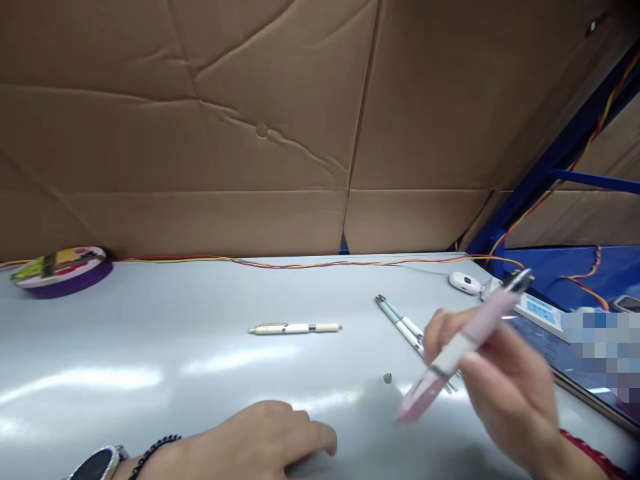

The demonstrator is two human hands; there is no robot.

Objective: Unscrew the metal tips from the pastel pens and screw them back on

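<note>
My right hand (515,387) is closed around a pink-and-white pen (463,347), holding it tilted above the table; the pen is blurred by motion. Beneath and behind that hand lie two pens with pale green and white barrels (403,323), partly covered. A small grey cone-shaped piece (387,378) sits by itself to the left of the held pen. My left hand (270,437) rests low at the bottom edge, fingers loosely bent and apart, with nothing visible in them. Farther back, a cream-and-white pen (295,328) lies flat.
A purple-sided round box (70,270) stands at the back left. Red and yellow wires (280,265) run along the rear edge before a cardboard wall (200,147). At right are a white plug (465,283), a power strip (540,312) and a dark flat object (585,380).
</note>
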